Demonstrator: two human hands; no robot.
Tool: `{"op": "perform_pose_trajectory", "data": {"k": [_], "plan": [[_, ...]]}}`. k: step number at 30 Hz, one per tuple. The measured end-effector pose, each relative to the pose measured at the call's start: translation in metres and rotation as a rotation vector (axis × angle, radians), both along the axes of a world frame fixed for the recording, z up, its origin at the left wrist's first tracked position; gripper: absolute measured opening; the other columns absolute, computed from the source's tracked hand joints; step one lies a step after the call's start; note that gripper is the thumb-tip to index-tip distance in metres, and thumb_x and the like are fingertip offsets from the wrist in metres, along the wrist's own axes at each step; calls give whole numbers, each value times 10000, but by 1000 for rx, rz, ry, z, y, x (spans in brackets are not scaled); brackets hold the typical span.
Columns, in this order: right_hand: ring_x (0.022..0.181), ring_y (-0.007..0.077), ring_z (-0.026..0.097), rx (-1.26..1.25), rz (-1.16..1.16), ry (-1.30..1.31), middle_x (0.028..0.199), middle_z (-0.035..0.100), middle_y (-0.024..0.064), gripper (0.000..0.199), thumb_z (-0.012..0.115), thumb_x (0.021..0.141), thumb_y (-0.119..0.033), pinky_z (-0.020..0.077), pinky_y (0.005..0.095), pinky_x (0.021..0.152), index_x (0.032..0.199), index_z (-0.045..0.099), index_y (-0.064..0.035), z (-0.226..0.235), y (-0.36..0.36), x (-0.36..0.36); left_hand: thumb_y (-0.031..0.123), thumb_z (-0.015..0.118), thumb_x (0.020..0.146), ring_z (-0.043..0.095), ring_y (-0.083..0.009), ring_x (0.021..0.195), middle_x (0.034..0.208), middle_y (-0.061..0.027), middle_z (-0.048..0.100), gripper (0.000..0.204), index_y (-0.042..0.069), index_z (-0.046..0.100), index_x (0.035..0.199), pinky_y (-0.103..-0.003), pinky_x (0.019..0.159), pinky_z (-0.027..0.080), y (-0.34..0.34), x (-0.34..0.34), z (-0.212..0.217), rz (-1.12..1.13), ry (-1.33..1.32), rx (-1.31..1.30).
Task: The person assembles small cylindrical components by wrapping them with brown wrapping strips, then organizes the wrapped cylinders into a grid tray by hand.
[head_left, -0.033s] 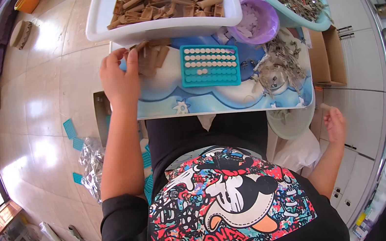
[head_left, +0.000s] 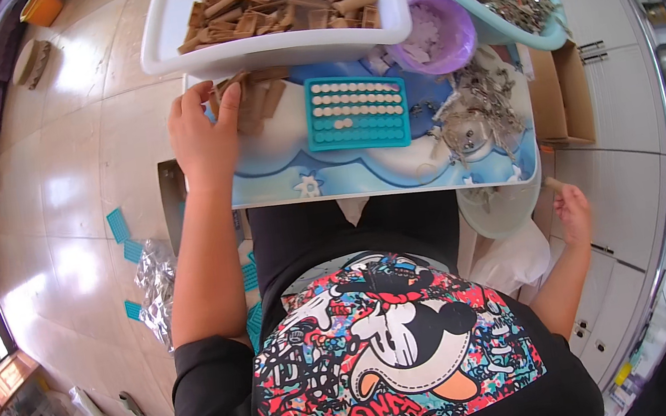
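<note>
At the far left of the table my left hand (head_left: 205, 136) has its thumb and fingers curled about a brown, hollow-looking piece (head_left: 233, 80). Beside that hand lies a small heap of loose brown pieces (head_left: 257, 106). My right hand (head_left: 575, 215) is off the table's right side, fingers closed on a small brown stick-like piece (head_left: 553, 184). Between the hands, on the table, lies a teal tray (head_left: 361, 141) with rows of small round white pieces in its upper part. Several lower places show teal.
A white bin (head_left: 277, 50) of brown pieces stands at the far side. Right of it are a purple bowl (head_left: 453, 33) of white bits and a pale-green basin (head_left: 550, 28) of metal parts. Clear and metallic parts (head_left: 476, 107) lie on the table's right; a cardboard box (head_left: 568, 94) stands beyond.
The whole view has shifted slightly. My hands hold nearly the same places, with the left thumb and fingers still at the brown pieces.
</note>
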State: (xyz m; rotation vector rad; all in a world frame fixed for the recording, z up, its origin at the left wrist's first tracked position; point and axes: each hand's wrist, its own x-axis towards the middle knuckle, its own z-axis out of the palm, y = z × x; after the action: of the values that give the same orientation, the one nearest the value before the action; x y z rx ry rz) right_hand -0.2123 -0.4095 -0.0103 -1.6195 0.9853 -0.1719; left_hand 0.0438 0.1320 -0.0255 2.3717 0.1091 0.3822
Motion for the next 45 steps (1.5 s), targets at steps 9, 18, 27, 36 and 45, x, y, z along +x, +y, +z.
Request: {"op": "perform_pose_trajectory", "data": {"k": [9,18,27,36,45], "plan": [[598,84,519,-278,60,572,742,578,17,191,623,842,-197,398,205,511,930,606,-28,-86,-14,10,155,655,789,585,-210,845,983,-107,594,205,29,653,951,-310,753,464,2,12,-3,-106,-12,-15],[691,140,556,-732,454,-215,801,583,45,166,674,772,-81,444,274,625,930,635,-46,8,137,94,0,553,834,535,-156,739,853,-76,534,134,9,644,933,-269,675,440,-4,-47,65,-953,264,-243],[708,252,576,-1127,865,-201,787,567,63,196,733,674,-157,457,329,613,819,636,-68,3,221,155,59,600,800,585,-198,777,910,-82,599,239,27,590,1037,-294,635,460,-53,-98,61,-1318,892,-397],[696,62,511,-141,327,-475,782,574,-4,166,635,840,-123,408,199,624,974,634,-26,46,180,163,-50,579,817,591,-137,872,1092,-101,589,405,28,505,1208,-269,780,486,-45,-115,45,-1095,1125,-818],[721,60,528,-312,190,-442,846,603,2,175,602,865,-123,402,185,653,1010,636,-32,41,149,173,33,498,915,580,-150,956,1181,-114,547,305,2,465,1216,-262,791,479,-54,-108,39,-738,1162,-1193]]}}
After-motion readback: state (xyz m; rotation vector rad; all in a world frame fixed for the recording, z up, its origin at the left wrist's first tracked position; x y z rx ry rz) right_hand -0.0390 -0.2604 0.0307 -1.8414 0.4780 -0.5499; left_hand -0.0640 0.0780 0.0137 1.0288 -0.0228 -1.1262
